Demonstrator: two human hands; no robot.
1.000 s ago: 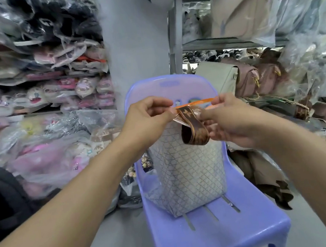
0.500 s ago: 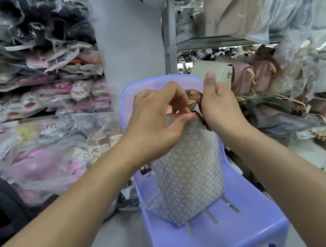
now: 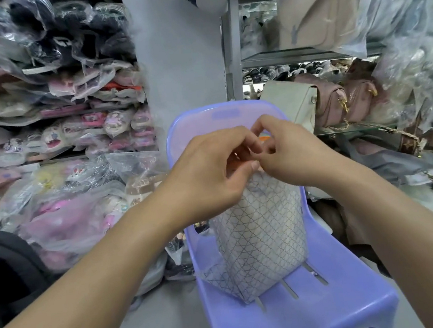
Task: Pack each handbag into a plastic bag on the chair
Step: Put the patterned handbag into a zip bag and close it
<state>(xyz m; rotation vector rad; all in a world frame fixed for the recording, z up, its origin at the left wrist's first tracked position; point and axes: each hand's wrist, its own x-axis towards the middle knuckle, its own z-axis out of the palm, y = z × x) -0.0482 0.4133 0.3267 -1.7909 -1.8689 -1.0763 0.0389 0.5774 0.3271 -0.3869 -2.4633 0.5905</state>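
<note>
- Two hands work at the mouth of the plastic bag [image 3: 208,271]: your left hand [image 3: 211,172] and right hand [image 3: 292,155] touch each other there.
- Fingers [image 3: 234,139] of both hands curl and pinch its orange-edged top.
- The handbag [image 3: 264,234] stands upright inside it on the chair [image 3: 333,301] seat.

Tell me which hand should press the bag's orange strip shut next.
Left, probably: the left hand pinches the orange strip at the mouth of the plastic bag; the right hand pinches the top beside it, steadying.
</note>
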